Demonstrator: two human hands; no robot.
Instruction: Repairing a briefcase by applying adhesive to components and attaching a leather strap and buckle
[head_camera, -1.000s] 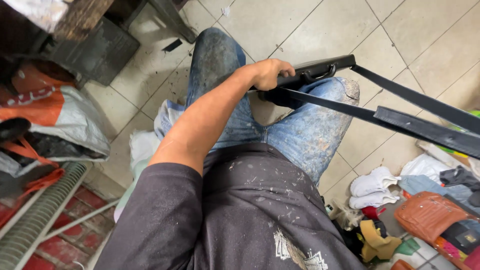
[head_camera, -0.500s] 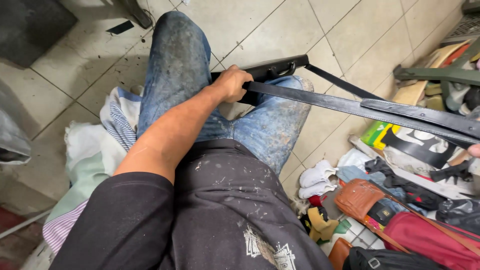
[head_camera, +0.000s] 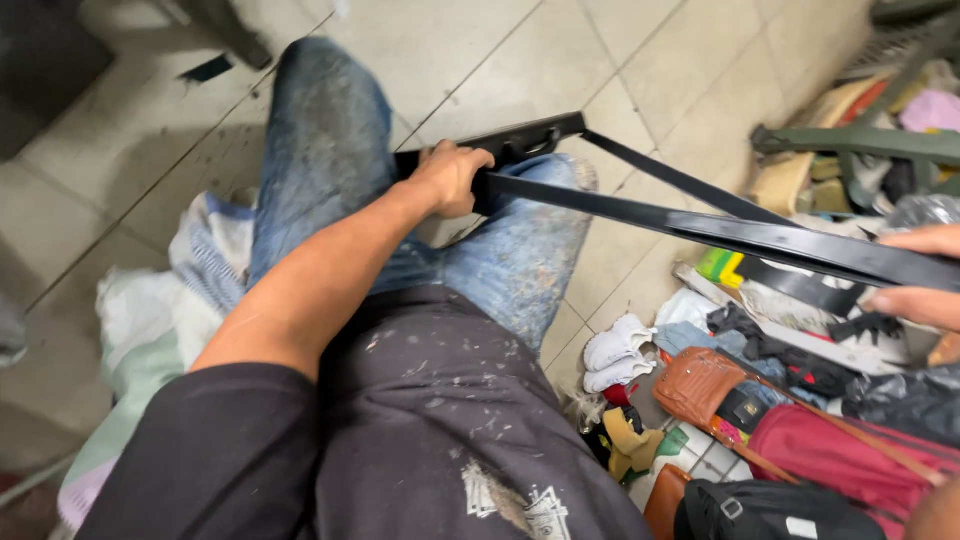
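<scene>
While left hand (head_camera: 450, 178) grips the black strap (head_camera: 700, 225) at its buckle end over the jeans-clad knee (head_camera: 520, 250), right hand (head_camera: 915, 275) pinches the far end, stretching it taut above floor clutter: brown bag (head_camera: 705, 385), red bag (head_camera: 830, 450).

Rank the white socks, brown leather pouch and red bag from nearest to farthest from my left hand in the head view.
From the left hand:
1. White socks, on the floor beside the knee.
2. Brown leather pouch, just right of the socks.
3. Red bag, farthest, lower right.
</scene>
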